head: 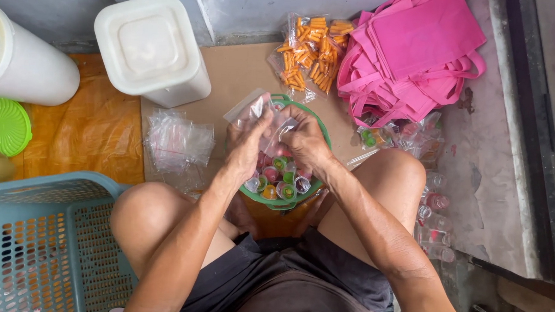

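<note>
Here, left hand (245, 145) and right hand (305, 140) both pinch a small clear bag (272, 121) over the green bowl (321, 138) of jelly cups (279, 178); probably spread its mouth wide, directly above

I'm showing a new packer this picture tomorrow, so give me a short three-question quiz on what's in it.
1. True or false: both hands, left hand and right hand, grip one clear plastic bag above the green bowl.
2. What fills the green bowl? A) small jelly cups B) coins C) rice
3. What lies at the top, just left of the pink bags?

Key
1. True.
2. A, small jelly cups with coloured contents.
3. Clear packs of orange snack sticks.
</note>
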